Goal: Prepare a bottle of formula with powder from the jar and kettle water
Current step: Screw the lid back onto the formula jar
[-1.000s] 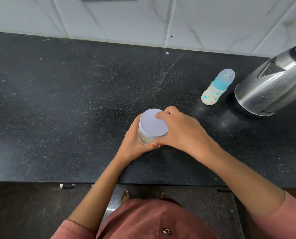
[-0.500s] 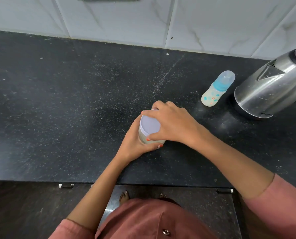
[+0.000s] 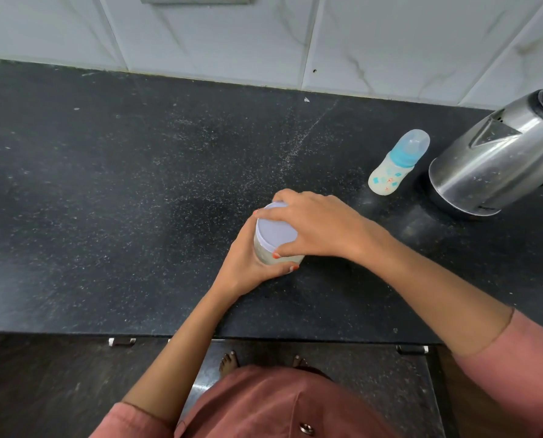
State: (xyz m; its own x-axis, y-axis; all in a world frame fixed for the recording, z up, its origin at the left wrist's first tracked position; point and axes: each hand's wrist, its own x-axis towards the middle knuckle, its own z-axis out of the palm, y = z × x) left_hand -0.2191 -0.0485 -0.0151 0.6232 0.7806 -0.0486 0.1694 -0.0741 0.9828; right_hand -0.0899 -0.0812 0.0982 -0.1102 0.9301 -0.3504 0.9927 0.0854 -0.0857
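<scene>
Powder jar (image 3: pixel 275 251) near the front edge of the dark surface (image 3: pixel 105 216). Left hand (image 3: pixel 248 263) clamps its body to resist twisting; right hand (image 3: pixel 314 226) closes its grip on the lid (image 3: pixel 273 230), probably to unscrew. Capped baby bottle (image 3: pixel 393 165) and kettle (image 3: pixel 498 159) wait toward the back right corner.

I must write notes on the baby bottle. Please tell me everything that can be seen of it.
The bottle is small, with a milky translucent body printed with little teal and orange shapes. A teal collar sits above the body, and a clear domed cap covers the top. It looks like plastic. It is closed and stands upright on the black counter, just left of the steel kettle, apart from it. Neither hand touches it. Whether anything is inside cannot be told.
</scene>
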